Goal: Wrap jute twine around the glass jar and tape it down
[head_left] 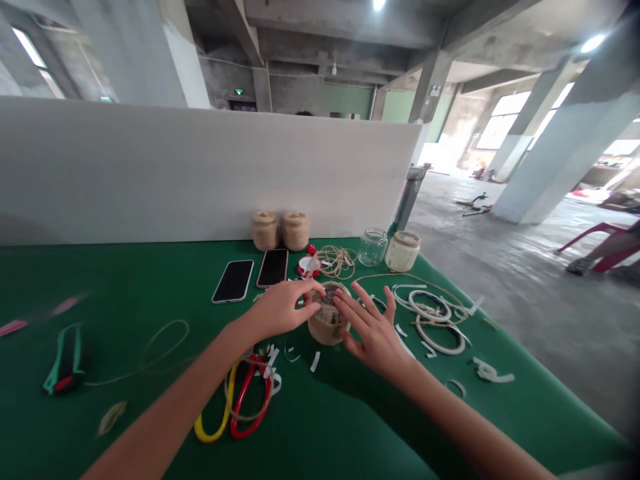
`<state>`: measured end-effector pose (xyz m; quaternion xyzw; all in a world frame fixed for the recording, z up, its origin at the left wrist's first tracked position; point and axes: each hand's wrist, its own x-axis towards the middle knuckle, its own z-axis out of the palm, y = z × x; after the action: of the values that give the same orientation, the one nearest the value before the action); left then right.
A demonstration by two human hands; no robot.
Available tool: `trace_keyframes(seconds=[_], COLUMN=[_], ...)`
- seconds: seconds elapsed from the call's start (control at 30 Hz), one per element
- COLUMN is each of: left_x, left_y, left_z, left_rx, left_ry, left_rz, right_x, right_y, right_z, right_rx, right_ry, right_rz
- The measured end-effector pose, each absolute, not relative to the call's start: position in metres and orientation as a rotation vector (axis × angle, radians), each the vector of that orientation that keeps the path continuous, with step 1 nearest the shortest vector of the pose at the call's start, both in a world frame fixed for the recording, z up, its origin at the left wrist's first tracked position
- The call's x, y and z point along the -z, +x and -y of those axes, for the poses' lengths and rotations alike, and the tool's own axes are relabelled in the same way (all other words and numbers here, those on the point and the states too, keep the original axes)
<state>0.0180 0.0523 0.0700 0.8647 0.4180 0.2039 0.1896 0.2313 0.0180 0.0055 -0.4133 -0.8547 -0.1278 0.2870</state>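
A glass jar (326, 331) with a tan, twine-like wrap around its side stands upright on the green table, its round mouth facing up. My left hand (286, 305) reaches it from the left, thumb and curled fingers closed at the rim. On the other side, my right hand (373, 330) has its fingers stretched out and spread, the fingertips touching the top edge and the thumb near the side. What lies under the fingertips is too small to make out. Just behind the jar are a red-rimmed lid (309, 267) and a loose heap of twine (336, 261).
Two twine-covered jars (265, 231) stand against the white partition (200, 173). Two phones (233, 281), a clear jar (373, 247) and a pale-wrapped jar (403, 251) sit at the back. Tape rolls (440, 335) lie right, scissors (250, 400) in front, a green-black cutter (65, 360) left.
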Motion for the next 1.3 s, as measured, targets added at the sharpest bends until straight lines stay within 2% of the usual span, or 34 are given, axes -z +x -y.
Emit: trace_keyframes(seconds=[0.2,0.37,0.63,0.73,0.9,0.97,1.13,1.3], left_x=[-0.072,-0.070,-0.069,-0.070,-0.071,-0.070,-0.068,-0.070], left_y=[0.018,0.018,0.016,0.011,0.004,0.004,0.004,0.005], left_z=[-0.053,-0.054,-0.054,-0.052,-0.049,-0.048,-0.047,-0.045], left_rx=[-0.575,-0.568,-0.573,-0.560,-0.526,-0.523,-0.553,-0.550], left_ry=[2.400,2.389,2.394,2.408,2.392,2.388,2.394,2.388], left_rz=[-1.179,-1.188,-1.214,-1.224,-1.209,-1.192,-1.193,-1.183], right_x=[-0.019,0.002,0.020,0.019,0.014,0.012,0.016,0.018], right_y=[0.227,0.221,0.202,0.208,0.231,0.233,0.221,0.224], right_z=[-0.003,-0.010,-0.029,-0.031,-0.035,-0.033,-0.027,-0.035], right_rx=[0.173,-0.175,-0.415,-0.499,-0.915,-0.905,-0.627,-0.718], right_ry=[-1.265,-1.312,-1.356,-1.311,-0.975,-0.980,-1.213,-1.104], right_rz=[2.168,1.856,1.702,1.709,1.874,1.927,1.861,1.894])
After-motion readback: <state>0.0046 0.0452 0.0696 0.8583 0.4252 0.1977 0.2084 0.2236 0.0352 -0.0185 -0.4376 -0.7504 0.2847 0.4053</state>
